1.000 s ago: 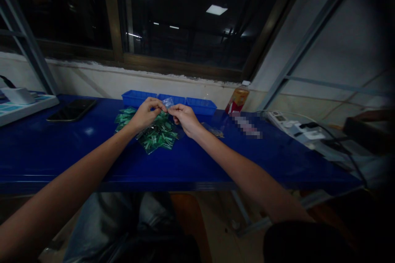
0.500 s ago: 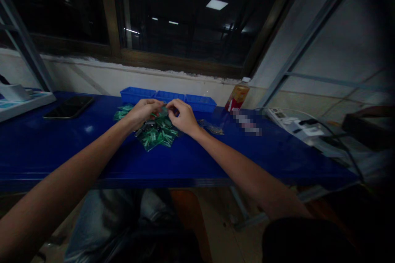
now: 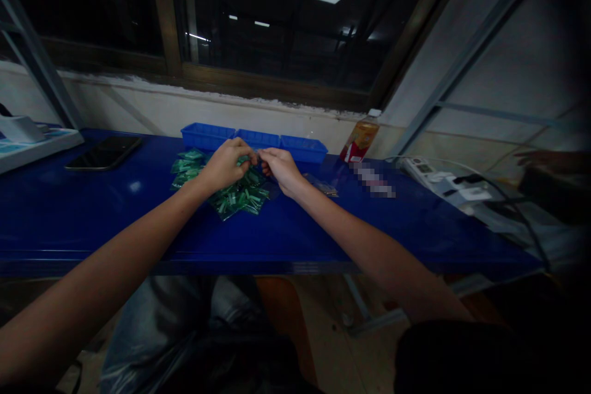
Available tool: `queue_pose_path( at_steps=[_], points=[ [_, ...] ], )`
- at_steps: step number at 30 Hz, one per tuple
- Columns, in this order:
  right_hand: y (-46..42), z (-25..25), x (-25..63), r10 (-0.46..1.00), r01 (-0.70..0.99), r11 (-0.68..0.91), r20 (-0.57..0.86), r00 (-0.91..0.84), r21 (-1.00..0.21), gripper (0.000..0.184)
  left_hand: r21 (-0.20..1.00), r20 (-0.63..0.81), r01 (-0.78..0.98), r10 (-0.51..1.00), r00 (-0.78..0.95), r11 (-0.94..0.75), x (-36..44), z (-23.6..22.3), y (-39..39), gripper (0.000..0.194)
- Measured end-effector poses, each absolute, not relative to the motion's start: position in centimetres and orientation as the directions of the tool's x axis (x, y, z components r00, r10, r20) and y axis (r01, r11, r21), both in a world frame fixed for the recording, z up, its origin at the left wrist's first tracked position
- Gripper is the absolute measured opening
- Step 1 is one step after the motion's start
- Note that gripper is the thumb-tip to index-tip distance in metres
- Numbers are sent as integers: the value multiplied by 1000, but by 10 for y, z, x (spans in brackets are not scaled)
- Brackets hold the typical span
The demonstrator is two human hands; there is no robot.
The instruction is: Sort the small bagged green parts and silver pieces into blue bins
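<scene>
My left hand [image 3: 229, 164] is closed in a pinch above the pile of small green-filled clear packets [image 3: 237, 200]; what its fingertips hold is too small and dark to make out. Close beside it, my right hand [image 3: 282, 170] pinches what looks like a small clear plastic bag [image 3: 273, 189], its see-through body showing faintly below the fingers. The fingertips of both hands almost meet. More green packets [image 3: 187, 166] lie to the left, partly hidden behind my left hand and wrist.
Three blue trays [image 3: 302, 149] stand in a row behind my hands. Several small packets [image 3: 327, 188] lie right of my right hand. A drink bottle [image 3: 361, 137] stands at the back right. A phone [image 3: 104, 152] and power strips [image 3: 434, 181] rest on the blue table [image 3: 295, 234].
My left hand has turned more palm-down, and both hands have shifted slightly right. The clear piece that showed between the fingers is now mostly hidden there. The view has tilted a little.
</scene>
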State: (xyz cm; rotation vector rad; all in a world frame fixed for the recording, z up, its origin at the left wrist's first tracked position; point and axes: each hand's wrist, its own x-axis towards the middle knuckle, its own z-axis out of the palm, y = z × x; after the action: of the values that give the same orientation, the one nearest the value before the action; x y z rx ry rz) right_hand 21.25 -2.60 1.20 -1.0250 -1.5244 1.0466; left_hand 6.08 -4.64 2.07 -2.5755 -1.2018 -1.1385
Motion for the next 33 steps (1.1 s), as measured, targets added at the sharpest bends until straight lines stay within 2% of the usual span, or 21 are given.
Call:
queue_pose_path(
  at_steps=[3,6,10,13,18,23,26,29,31,33],
  points=[
    [-29,13,210,935,118,347,333,-121,-930,9,195,639,727,648,416,-659,61,18,-46,20],
    [-30,13,211,916,108,395,382,-120,-912,8,205,621,764,685,381,-612,61,19,-46,25],
    [-27,11,212,859,169,511,493,-135,-843,6,336,533,795,798,282,-505,62,25,-51,49],
    [-26,10,212,786,222,619,598,-159,-754,5,404,475,787,842,254,-466,63,28,-55,54],
    [-31,10,212,739,234,673,638,-216,-701,10,457,453,756,854,256,-469,64,28,-57,51],
    [-36,12,214,708,241,706,660,-249,-666,15,720,440,528,885,156,-451,65,29,-55,34],
    [-39,13,214,701,252,713,663,-261,-654,19,820,433,367,895,103,-439,64,29,-51,20],
    [-39,14,213,710,256,704,652,-266,-662,19,806,493,335,867,77,-488,62,26,-48,14],
    [-37,15,213,726,280,687,644,-242,-670,16,725,565,423,820,86,-544,61,25,-48,14],
    [-34,16,214,791,294,611,581,-191,-735,24,593,626,554,767,140,-585,61,25,-51,14]
  ],
)
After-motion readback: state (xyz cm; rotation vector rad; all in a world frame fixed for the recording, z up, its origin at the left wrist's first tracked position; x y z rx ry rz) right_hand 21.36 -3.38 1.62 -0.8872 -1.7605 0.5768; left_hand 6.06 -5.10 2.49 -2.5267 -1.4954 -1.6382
